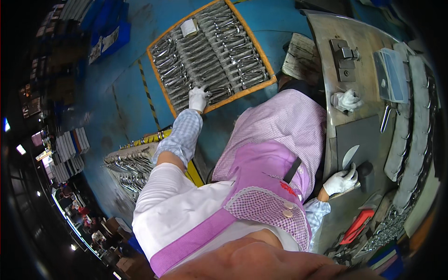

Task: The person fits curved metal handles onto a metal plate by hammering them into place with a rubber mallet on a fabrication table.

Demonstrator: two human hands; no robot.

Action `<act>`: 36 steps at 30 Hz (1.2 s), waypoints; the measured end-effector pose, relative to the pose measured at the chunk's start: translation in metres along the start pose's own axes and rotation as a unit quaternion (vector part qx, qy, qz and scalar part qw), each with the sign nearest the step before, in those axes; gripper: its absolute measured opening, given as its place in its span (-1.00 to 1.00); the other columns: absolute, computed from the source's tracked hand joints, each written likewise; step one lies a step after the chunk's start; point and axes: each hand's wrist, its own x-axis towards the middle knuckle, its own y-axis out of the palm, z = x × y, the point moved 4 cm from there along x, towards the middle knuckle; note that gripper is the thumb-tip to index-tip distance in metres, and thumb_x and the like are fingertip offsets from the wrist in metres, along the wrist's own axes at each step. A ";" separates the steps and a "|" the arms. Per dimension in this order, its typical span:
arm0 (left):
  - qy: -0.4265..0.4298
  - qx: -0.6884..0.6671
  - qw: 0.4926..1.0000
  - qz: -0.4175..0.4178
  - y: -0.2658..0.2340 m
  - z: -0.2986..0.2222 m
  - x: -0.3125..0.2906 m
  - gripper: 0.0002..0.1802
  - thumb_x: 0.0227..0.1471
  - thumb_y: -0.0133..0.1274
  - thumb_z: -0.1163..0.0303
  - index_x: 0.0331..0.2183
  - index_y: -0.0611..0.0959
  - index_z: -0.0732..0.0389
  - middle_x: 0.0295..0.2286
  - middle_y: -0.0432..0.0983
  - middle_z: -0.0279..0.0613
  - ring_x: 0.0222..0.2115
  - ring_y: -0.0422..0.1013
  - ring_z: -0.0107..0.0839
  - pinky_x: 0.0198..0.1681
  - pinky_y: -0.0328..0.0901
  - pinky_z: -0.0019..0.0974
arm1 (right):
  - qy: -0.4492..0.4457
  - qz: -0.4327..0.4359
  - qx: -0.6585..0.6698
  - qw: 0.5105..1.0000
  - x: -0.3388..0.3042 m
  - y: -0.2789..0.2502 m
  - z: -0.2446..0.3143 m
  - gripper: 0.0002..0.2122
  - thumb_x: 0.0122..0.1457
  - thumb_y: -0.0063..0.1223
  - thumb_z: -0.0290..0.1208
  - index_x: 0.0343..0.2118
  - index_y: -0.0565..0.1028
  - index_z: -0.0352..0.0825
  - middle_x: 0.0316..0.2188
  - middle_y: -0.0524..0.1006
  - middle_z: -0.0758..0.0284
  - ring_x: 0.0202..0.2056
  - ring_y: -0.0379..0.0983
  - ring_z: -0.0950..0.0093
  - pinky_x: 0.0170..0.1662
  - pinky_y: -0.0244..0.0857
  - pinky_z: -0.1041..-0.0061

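Gloved right hand (342,180) lies nearest the person's lap, its fingers bent at the lower edge of a dark mat (366,135) on the grey surface (333,28); whether it grips anything I cannot tell. Just beyond its fingertips a silver leaf-shaped blade (350,156) lies on the mat, flat and pale, rounded on one side. A black cylinder (367,175) stands close by on the right, so there is little room that way — more opens along the mat's upper part.

Farther up the surface sit a crumpled white glove (346,101), a dark metal fixture (344,58) and a clear plastic box (393,74), while long grey strips (413,121) hem in the right side. The surface's curved left edge runs close past the person's checked skirt (280,112).

Across on the other side, the gloved left hand (198,99) reaches over the near rim of an orange-edged tray (240,96), fingers lowered among the contents; its hold is hidden from me. Shiny, curved metal pieces (245,58) fill the tray's outer columns in tight rows, divided by grey ribbed padding — narrow gaps for fingers. Past the tray's left edge, blue floor (126,88) spreads toward blue bins (109,42).
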 end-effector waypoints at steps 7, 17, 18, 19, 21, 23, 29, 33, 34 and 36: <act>-0.024 -0.203 0.969 -0.138 -0.025 0.011 -0.030 -0.59 -0.16 0.04 0.59 -0.21 0.72 0.05 -0.03 0.51 -0.12 0.01 0.40 -0.05 0.07 0.30 -0.14 | -0.018 -0.010 0.015 1.000 0.000 -0.004 0.002 -0.72 0.14 0.00 -0.55 -0.10 0.57 -0.15 -0.15 0.46 0.26 -0.16 0.44 0.24 -0.09 0.34 0.23; -0.414 -0.395 0.759 -0.311 0.057 0.057 -0.028 -0.20 -0.10 0.30 0.16 0.12 0.42 0.35 0.01 0.44 0.19 0.02 0.38 0.01 0.12 0.23 -0.18 | -0.022 -0.003 -0.003 1.000 0.000 -0.001 0.000 -0.72 0.14 0.00 -0.56 -0.10 0.56 -0.16 -0.14 0.46 0.26 -0.15 0.43 0.25 -0.09 0.33 0.23; -0.457 -0.454 0.695 -0.319 0.068 0.060 -0.025 -0.21 -0.10 0.30 0.15 0.11 0.44 0.34 -0.01 0.47 0.17 -0.02 0.42 0.00 0.09 0.26 -0.19 | -0.016 -0.001 0.004 1.000 0.001 -0.002 -0.001 -0.73 0.14 0.00 -0.56 -0.10 0.56 -0.17 -0.15 0.46 0.26 -0.15 0.43 0.25 -0.09 0.34 0.23; -0.458 -0.502 0.633 -0.371 0.073 0.062 -0.019 -0.34 -0.11 0.30 0.21 0.01 0.56 0.33 -0.14 0.58 0.10 -0.18 0.52 -0.03 -0.03 0.34 -0.20 | -0.009 0.002 0.007 1.000 0.001 -0.002 0.000 -0.72 0.13 0.01 -0.57 -0.10 0.56 -0.18 -0.14 0.46 0.26 -0.14 0.43 0.24 -0.08 0.34 0.23; -0.497 -0.419 0.682 -0.334 0.073 0.073 -0.012 -0.41 -0.13 0.31 0.24 -0.06 0.61 0.35 -0.20 0.61 0.10 -0.23 0.54 -0.06 -0.07 0.35 -0.20 | -0.019 -0.001 -0.005 1.000 0.001 -0.002 0.001 -0.72 0.13 0.01 -0.58 -0.11 0.56 -0.17 -0.15 0.46 0.26 -0.15 0.43 0.24 -0.08 0.34 0.23; -0.522 -0.402 0.677 -0.328 0.068 0.091 -0.010 -0.53 -0.18 0.31 0.31 -0.16 0.69 0.31 -0.29 0.65 0.05 -0.29 0.56 -0.12 -0.13 0.37 -0.22 | -0.022 -0.008 -0.009 1.000 0.001 -0.002 0.002 -0.72 0.13 0.01 -0.58 -0.11 0.56 -0.17 -0.15 0.46 0.27 -0.16 0.43 0.24 -0.08 0.34 0.23; -0.444 -0.534 0.695 -0.185 0.064 0.123 0.018 -0.39 -0.15 0.33 0.24 -0.10 0.61 0.46 -0.21 0.62 0.08 -0.28 0.54 -0.21 -0.16 0.35 -0.27 | -0.026 -0.010 -0.031 0.999 0.000 0.000 0.000 -0.72 0.13 0.02 -0.57 -0.11 0.56 -0.16 -0.16 0.46 0.29 -0.17 0.45 0.25 -0.09 0.35 0.24; -0.491 -0.531 0.662 -0.194 0.076 0.136 0.025 -0.46 -0.13 0.30 0.22 -0.15 0.66 0.41 -0.22 0.64 0.01 -0.31 0.53 -0.23 -0.18 0.34 -0.26 | -0.012 -0.002 -0.033 0.999 0.002 -0.001 0.004 -0.72 0.13 0.01 -0.56 -0.11 0.57 -0.14 -0.12 0.47 0.29 -0.16 0.44 0.23 -0.08 0.35 0.23; -0.495 -0.514 0.672 -0.197 0.078 0.140 0.025 -0.52 -0.11 0.28 0.23 -0.20 0.69 0.39 -0.25 0.64 0.02 -0.31 0.53 -0.21 -0.19 0.34 -0.25 | 0.009 0.004 -0.031 0.999 0.003 -0.002 0.004 -0.72 0.13 0.01 -0.56 -0.11 0.57 -0.14 -0.11 0.47 0.28 -0.16 0.44 0.23 -0.07 0.35 0.22; -0.469 -0.504 0.694 -0.213 0.074 0.145 0.018 -0.54 -0.08 0.25 0.20 -0.22 0.70 0.37 -0.30 0.66 0.00 -0.34 0.53 -0.19 -0.20 0.34 -0.23 | -0.002 0.008 -0.021 1.000 0.005 -0.006 0.009 -0.71 0.12 -0.02 -0.57 -0.11 0.58 -0.15 -0.13 0.48 0.23 -0.15 0.44 0.20 -0.06 0.34 0.21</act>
